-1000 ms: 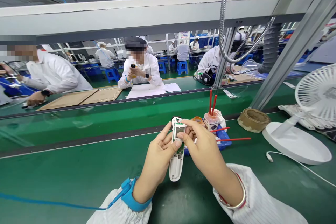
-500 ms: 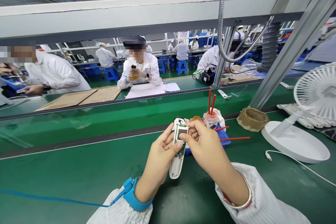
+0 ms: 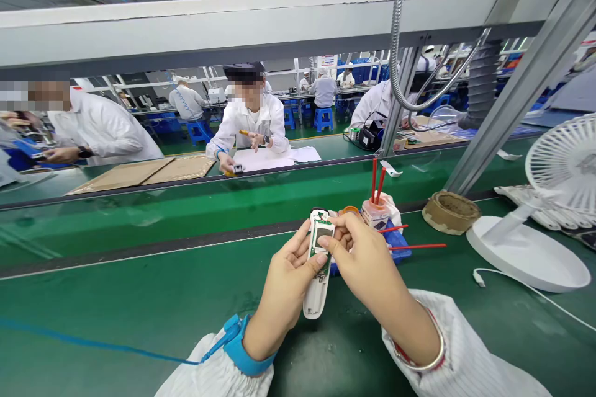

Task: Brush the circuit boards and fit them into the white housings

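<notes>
A long white plastic housing (image 3: 316,299) with a green circuit board and a small grey screen is held upright over the green bench. My left hand (image 3: 289,273) grips its left side, thumb across the board. My right hand (image 3: 365,254) pinches the upper right part of it, with the thumb at the screen's lower edge. A blue strap with a cord circles my left wrist; a bangle is on my right. Just behind the right hand are a blue tray (image 3: 399,254) and a small bottle box (image 3: 375,216) with red sticks.
A roll of brown tape (image 3: 451,211) and a white fan (image 3: 526,254) with its cable stand at the right. A metal post (image 3: 503,93) rises behind them. Across the green divider, a person in white (image 3: 256,118) sits by paper and cardboard sheets (image 3: 181,169).
My hands keep nearly the same hold on the white housing. The view has shifted slightly. The person opposite has parted their hands and lowered one to the bench edge with a small object.
</notes>
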A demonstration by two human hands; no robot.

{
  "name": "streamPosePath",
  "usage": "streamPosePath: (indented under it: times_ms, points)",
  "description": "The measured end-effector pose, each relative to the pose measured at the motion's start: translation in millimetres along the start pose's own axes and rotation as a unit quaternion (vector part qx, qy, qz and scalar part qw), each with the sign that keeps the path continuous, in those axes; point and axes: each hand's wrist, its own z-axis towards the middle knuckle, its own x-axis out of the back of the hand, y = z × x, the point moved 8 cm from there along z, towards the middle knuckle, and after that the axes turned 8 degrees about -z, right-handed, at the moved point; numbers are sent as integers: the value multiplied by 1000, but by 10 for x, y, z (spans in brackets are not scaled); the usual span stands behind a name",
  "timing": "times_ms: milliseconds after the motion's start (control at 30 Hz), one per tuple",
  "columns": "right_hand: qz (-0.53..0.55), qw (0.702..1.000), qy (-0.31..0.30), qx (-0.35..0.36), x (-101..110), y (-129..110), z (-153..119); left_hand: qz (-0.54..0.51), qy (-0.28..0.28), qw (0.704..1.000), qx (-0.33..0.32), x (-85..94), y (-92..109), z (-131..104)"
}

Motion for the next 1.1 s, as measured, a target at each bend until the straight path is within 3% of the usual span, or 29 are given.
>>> streamPosePath:
  times_ms: [100,233,333,400,500,700,1000,1100]
  points:
    - [-27,999,21,27,10,-56,-4,-2,4,1000,-5,-3,8,-4]
    - [10,1000,3,11,-70,27,31,-2,-2,1000,2,19,-20,26]
    - [125,989,-55,-54,-254,210,78,-6,0,1000,-4,73,-32,65]
    - [240,959,-117,-91,-429,275,88,-7,1,1000,-10,97,-16,85]
    - [343,928,-133,-66,-500,203,102,-1,-30,999,-19,48,58,88]
    - [309,946,-91,35,-390,-71,-5,32,-71,996,-54,-60,237,37]
    - [271,960,-50,58,-286,-115,-75,99,-97,986,-87,-17,224,-10]
    - [224,969,-10,100,-208,-154,-102,94,-95,988,-75,-35,215,-18]
